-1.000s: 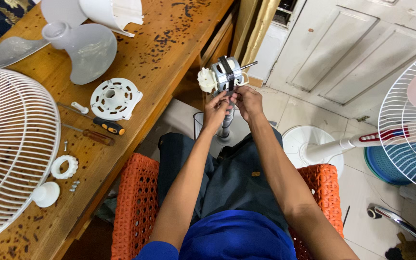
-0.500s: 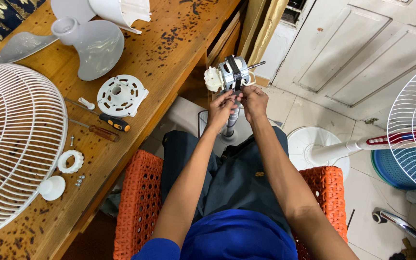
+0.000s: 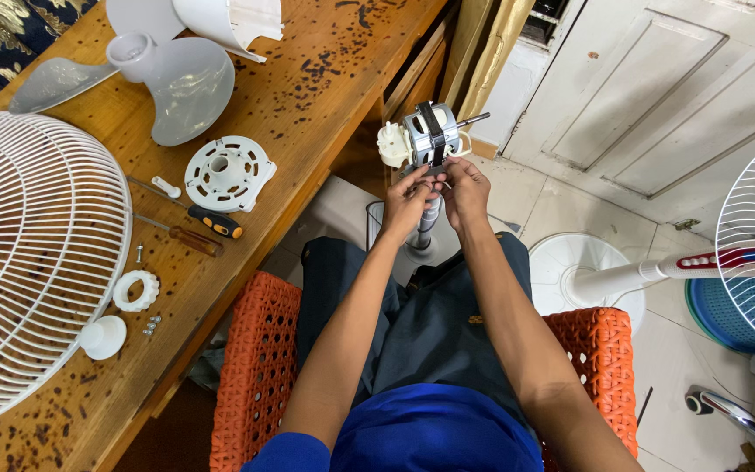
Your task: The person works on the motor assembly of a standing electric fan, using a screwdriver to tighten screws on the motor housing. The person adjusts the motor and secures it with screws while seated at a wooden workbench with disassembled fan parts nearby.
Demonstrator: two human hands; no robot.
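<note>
Both hands meet just under the fan motor (image 3: 425,135); the left hand (image 3: 406,199) and the right hand (image 3: 465,188) have their fingers bunched at the motor's lower edge, pinching at something there too small to make out, so whether they clamp the motor itself or only a small part below it cannot be told; the motor sits directly above the fingertips, its shaft pointing right, a white gear housing (image 3: 392,144) on its left side; it stands on a pole (image 3: 425,223) that runs down between the wrists to a base on the floor.

The person sits on an orange woven chair (image 3: 251,367), forearms stretched forward over dark trousers; nothing lies between the hands and the motor.

To the left, well apart from the hands, a wooden table (image 3: 325,70) carries a white fan grille (image 3: 19,262), a translucent fan blade (image 3: 168,79), a round white plastic plate (image 3: 227,173), two screwdrivers (image 3: 203,229), a white ring nut (image 3: 135,290), a white cap (image 3: 102,336) and a few loose screws (image 3: 149,326).

To the right, on the tiled floor, another standing fan (image 3: 744,253) leans beside a blue basin (image 3: 731,315).
</note>
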